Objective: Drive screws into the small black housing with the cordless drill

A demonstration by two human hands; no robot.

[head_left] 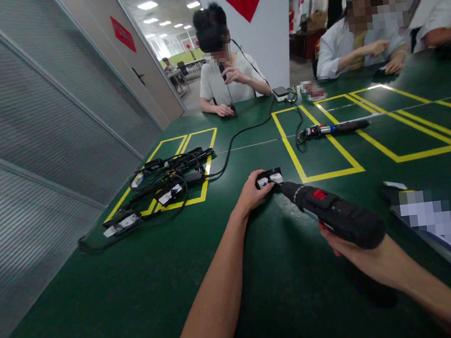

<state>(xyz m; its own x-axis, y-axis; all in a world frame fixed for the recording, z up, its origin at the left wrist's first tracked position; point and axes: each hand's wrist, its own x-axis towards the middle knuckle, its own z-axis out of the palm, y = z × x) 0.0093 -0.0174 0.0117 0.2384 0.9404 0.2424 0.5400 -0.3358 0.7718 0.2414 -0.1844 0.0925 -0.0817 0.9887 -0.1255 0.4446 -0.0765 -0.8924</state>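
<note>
"Black plastic, rounded body, red switch on top: what item was that?"

"A power drill (336, 215), closed in the right hand (355, 254), its narrow nose angled toward the left hand (251, 192)."

"And the left hand's piece?"

"One small black block (278, 174), boxy, with white patches on its near side. The left fingers gripped it low over the green tabletop (190, 292), ahead of the wearer. The drill's thin bit reached its near side; whether they touched, I could not tell."

"Surface?"

"Smooth, dark green, faintly glossy, marked with yellow tape (334, 174) in angular outlines."

"Other lots?"

"To the left, a tangle of black cables and adapters (173, 177), glossy, oblong, some with white labels. Beyond the drill, a slender rod-shaped tool (333, 129), black with a blue and silver band, lying across the tape. At right, a flat item (440, 231), pale-edged, its face blurred."

"Across the table?"

"A person (227, 76) in a white short-sleeved top, one hand raised."
</note>
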